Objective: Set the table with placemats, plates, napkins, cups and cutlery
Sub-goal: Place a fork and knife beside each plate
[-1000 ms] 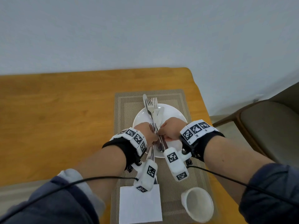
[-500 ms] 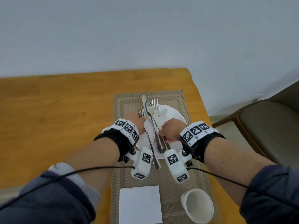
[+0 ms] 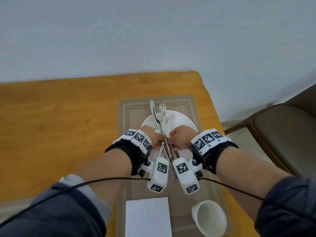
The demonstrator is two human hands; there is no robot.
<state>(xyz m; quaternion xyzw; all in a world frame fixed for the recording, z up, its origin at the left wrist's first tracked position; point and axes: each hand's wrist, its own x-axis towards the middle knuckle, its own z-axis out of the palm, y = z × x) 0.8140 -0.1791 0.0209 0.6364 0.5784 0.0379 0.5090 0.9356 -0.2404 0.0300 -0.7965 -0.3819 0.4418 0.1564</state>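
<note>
over the white plate [image 3: 185,119], at the middle of the woven placemat [image 3: 130,115]: both hands drawn close together, knuckles almost touching. left hand [image 3: 153,140] curled round the handle of one fork [image 3: 153,124], tines pointing away toward the wall. right hand [image 3: 181,140] clamped on the cutlery bundle [image 3: 162,115], knives and forks fanned out above the plate, handles running back down between the wrists. fork and bundle crossing right where the fingers meet; impossible to tell whether touching or just apart. nearer on the same placemat, a white napkin [image 3: 147,217] lying flat, and just to its right a white cup [image 3: 209,219], upright, mouth open to the camera. placemat set near the right end of the wooden table [image 3: 59,120]. marker-printed wrist bands [image 3: 138,137] on both arms, a black cable [image 3: 95,181] trailing from each. beyond the table's right edge, a brown chair [image 3: 282,134]; behind everything, a pale wall [image 3: 153,40].
</note>
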